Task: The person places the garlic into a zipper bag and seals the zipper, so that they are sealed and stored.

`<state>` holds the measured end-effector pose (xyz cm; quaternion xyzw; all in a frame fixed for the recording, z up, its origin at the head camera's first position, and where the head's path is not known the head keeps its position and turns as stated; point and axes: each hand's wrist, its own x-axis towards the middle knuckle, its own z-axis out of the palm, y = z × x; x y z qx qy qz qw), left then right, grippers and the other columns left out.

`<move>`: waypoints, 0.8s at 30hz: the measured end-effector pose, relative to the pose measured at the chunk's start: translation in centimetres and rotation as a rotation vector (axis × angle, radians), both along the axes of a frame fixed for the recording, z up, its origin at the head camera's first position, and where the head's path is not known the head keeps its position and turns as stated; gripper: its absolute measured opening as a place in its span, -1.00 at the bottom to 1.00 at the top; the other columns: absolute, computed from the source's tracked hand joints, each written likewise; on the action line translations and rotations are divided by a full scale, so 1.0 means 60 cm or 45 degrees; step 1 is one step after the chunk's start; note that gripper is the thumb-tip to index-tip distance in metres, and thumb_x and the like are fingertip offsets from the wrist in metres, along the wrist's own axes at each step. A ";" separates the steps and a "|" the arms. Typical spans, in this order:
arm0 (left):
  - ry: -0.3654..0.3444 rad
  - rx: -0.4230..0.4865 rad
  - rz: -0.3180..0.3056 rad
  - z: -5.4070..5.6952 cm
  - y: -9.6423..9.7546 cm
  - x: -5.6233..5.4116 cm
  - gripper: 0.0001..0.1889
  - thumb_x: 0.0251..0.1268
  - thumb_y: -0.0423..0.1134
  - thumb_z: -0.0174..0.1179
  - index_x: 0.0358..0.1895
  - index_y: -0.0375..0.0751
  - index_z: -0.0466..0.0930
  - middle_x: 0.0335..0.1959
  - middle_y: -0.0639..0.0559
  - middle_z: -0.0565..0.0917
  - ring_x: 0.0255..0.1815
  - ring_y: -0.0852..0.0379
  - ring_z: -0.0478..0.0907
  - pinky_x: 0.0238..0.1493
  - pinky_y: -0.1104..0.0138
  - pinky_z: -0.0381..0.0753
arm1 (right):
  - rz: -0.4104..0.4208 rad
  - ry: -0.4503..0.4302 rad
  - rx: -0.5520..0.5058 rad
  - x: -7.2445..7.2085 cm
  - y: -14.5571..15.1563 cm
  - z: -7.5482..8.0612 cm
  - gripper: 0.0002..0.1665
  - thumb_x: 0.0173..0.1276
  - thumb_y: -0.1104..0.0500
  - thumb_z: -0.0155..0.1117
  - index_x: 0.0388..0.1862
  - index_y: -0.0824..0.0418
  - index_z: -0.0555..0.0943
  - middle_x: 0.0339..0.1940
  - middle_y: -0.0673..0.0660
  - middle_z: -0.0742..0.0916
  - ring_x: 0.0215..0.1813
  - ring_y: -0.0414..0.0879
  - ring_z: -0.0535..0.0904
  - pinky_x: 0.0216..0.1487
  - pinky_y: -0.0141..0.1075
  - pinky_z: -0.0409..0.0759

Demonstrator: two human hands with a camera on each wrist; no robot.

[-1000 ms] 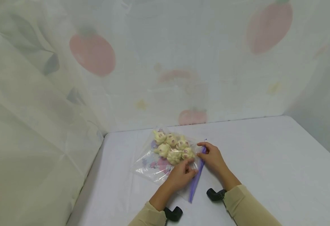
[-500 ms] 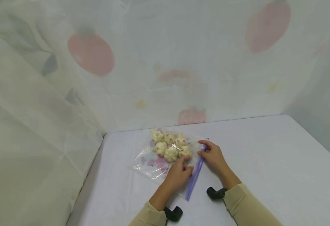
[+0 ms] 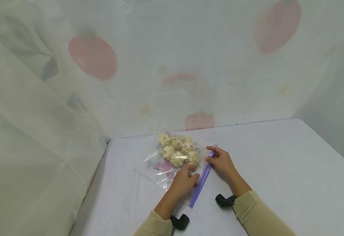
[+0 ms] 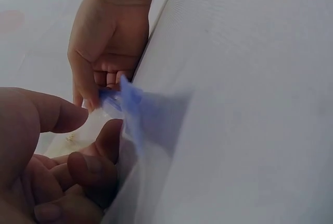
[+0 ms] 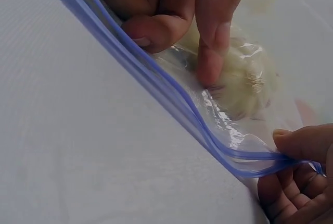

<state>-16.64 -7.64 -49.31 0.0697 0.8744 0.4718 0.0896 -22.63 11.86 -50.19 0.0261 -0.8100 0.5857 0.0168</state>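
A clear zip bag (image 3: 148, 172) with pink and blue print lies flat, holding several garlic bulbs (image 3: 177, 159). Its purple zip strip (image 3: 199, 186) runs along the right side. My right hand (image 3: 223, 164) pinches the far end of that strip between thumb and fingers; in the right wrist view, the thumb (image 5: 304, 143) lies over it. The two purple edges (image 5: 182, 99) stand slightly apart there. Over the bag's near part, my left hand (image 3: 182, 183) touches the plastic beside a bulb with an extended index finger (image 5: 210, 62). Its thumb (image 4: 62, 114) is apart from the fingers.
The bag lies on a white-covered table (image 3: 278, 170), near its back left. Pale curtains with printed strawberries (image 3: 93, 55) hang behind and at the sides. Black wrist-worn devices (image 3: 225, 201) sit under both wrists.
The near end of the purple strip has swung left, and the bag has shifted slightly left with it. My left hand has moved a little left; the right keeps its pinch almost in place.
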 end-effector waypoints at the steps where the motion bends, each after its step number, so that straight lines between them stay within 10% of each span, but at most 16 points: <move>1: 0.003 -0.005 -0.008 -0.001 -0.001 -0.001 -0.62 0.33 -0.11 0.19 0.12 -0.22 0.51 -0.62 0.14 0.66 -0.60 0.21 0.51 -0.49 0.33 0.43 | 0.014 0.001 -0.011 0.000 0.000 0.000 -0.44 0.20 0.32 0.42 0.21 0.26 0.57 -0.39 0.08 0.65 -0.38 -0.18 0.44 -0.37 -0.43 0.44; 10: 0.028 -0.056 -0.101 0.002 -0.003 0.002 -0.53 0.32 -0.11 0.21 0.27 -0.12 0.47 -0.62 0.14 0.57 -0.62 0.23 0.46 -0.56 0.34 0.42 | 0.176 0.068 -0.004 0.002 0.001 -0.007 -0.46 0.18 0.26 0.46 0.17 0.26 0.58 -0.26 0.19 0.73 -0.29 -0.17 0.57 -0.29 -0.41 0.54; 21: -0.079 0.074 -0.194 0.006 0.030 0.020 -0.30 0.31 -0.07 0.23 0.45 -0.21 0.21 -0.55 0.14 0.57 -0.59 0.24 0.45 -0.54 0.36 0.43 | -0.070 -0.037 -0.165 -0.001 0.013 0.000 -0.08 0.30 0.20 0.36 0.55 0.09 0.13 -0.19 0.20 0.80 -0.29 -0.21 0.65 -0.25 -0.43 0.56; 24: -0.126 0.127 -0.241 0.006 0.045 0.029 -0.26 0.30 -0.05 0.23 0.46 -0.23 0.17 -0.54 0.15 0.60 -0.58 0.26 0.45 -0.51 0.38 0.41 | -0.094 -0.087 -0.213 -0.001 0.022 0.000 -0.22 0.36 0.14 0.32 0.49 0.20 0.26 -0.16 0.15 0.81 -0.22 -0.25 0.67 -0.19 -0.46 0.56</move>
